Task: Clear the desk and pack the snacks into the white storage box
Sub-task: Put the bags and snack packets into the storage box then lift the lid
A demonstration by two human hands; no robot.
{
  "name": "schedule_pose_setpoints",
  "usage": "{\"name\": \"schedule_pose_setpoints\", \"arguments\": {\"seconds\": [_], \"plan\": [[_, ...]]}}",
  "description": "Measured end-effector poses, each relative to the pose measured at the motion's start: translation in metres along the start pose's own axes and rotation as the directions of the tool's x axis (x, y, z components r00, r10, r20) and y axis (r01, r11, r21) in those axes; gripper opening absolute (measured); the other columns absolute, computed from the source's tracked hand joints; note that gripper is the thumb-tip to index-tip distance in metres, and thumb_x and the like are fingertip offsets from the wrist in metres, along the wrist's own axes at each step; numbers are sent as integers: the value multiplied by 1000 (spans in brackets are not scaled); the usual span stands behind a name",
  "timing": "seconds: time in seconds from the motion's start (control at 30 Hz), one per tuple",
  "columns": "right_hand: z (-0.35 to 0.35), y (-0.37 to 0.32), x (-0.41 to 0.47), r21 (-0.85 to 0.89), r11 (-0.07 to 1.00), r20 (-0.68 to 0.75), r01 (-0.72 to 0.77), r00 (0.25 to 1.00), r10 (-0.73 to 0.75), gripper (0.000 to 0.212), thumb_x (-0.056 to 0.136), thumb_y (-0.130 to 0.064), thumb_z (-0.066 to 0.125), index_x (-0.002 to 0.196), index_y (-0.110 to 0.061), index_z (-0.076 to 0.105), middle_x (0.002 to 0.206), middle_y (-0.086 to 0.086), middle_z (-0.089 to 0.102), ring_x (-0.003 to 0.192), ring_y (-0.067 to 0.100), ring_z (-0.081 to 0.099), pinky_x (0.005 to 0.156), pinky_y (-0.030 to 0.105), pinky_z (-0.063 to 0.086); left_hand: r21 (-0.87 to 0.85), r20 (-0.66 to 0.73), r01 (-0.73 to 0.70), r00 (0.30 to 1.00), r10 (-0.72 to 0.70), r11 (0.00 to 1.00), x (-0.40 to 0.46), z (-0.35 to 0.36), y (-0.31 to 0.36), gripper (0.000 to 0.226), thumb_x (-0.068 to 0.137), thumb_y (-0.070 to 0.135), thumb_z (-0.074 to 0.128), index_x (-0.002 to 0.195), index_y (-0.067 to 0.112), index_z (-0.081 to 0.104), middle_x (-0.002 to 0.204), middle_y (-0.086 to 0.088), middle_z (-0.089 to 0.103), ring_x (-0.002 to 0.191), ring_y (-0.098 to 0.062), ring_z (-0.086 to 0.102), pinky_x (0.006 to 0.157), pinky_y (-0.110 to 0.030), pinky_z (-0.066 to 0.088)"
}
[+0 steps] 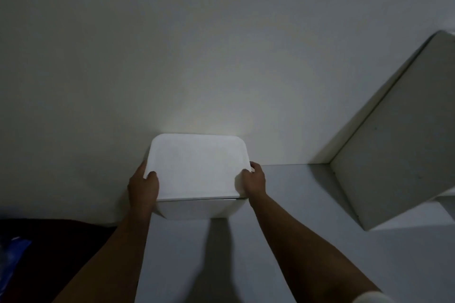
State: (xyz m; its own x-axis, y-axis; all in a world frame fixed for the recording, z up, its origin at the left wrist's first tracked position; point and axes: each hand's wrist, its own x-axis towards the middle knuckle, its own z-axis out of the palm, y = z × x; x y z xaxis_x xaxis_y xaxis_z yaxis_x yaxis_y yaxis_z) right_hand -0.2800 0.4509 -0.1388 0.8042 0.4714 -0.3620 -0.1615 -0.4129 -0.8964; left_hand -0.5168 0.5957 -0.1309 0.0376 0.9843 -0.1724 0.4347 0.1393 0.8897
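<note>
The white storage box [197, 209] stands on the white desk [283, 241] against the wall, with its white lid [197, 167] closed on top. My left hand [144, 186] grips the lid's left edge, thumb on top. My right hand [254, 181] grips the lid's right edge in the same way. No snacks show; whatever is in the box is hidden by the lid.
A plain white wall [197, 44] rises right behind the box. A white shelf panel [398, 135] slants up at the right. Beyond the desk's left edge lies a dark surface [49, 253] with something blue [12, 253] on it.
</note>
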Motion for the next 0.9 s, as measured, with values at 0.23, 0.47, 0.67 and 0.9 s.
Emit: {"name": "schedule_pose_setpoints", "arguments": {"seconds": [0.23, 0.47, 0.67, 0.9], "plan": [[-4, 14, 2, -121, 992, -6, 26, 1000, -27, 44, 102, -12, 45, 145, -14, 49, 143, 15, 57, 129, 35, 55, 111, 51, 46, 73, 32, -7, 999, 5, 997, 6, 13, -16, 55, 95, 5, 42, 149, 17, 51, 150, -17, 52, 135, -39, 50, 113, -44, 39], [-8, 6, 8, -179, 983, 52, 44, 998, -36, 42, 102, -8, 46, 142, -9, 57, 138, 16, 63, 126, 36, 59, 109, 47, 48, 342, 127, -145, 986, 108, 929, 30, 3, -10, 45, 105, 15, 44, 150, 18, 49, 143, -23, 57, 128, -44, 54, 108, -45, 43], [-13, 4, 14, -181, 980, 29, 84, 996, -80, 41, 102, -9, 48, 140, -10, 62, 140, 12, 65, 130, 31, 59, 111, 38, 46, 329, 124, -166, 983, 132, 930, 34, -1, -7, 39, 100, 15, 53, 137, 14, 63, 129, -22, 67, 116, -44, 62, 100, -48, 51], [-2, 19, 24, -126, 985, 81, 115, 991, -105, 47, 102, -10, 43, 147, -15, 55, 143, 10, 62, 132, 31, 56, 115, 46, 43, 340, 87, -186, 982, 166, 922, 31, 6, -14, 44, 101, 16, 52, 145, 14, 55, 139, -23, 60, 125, -45, 57, 107, -47, 46]]}}
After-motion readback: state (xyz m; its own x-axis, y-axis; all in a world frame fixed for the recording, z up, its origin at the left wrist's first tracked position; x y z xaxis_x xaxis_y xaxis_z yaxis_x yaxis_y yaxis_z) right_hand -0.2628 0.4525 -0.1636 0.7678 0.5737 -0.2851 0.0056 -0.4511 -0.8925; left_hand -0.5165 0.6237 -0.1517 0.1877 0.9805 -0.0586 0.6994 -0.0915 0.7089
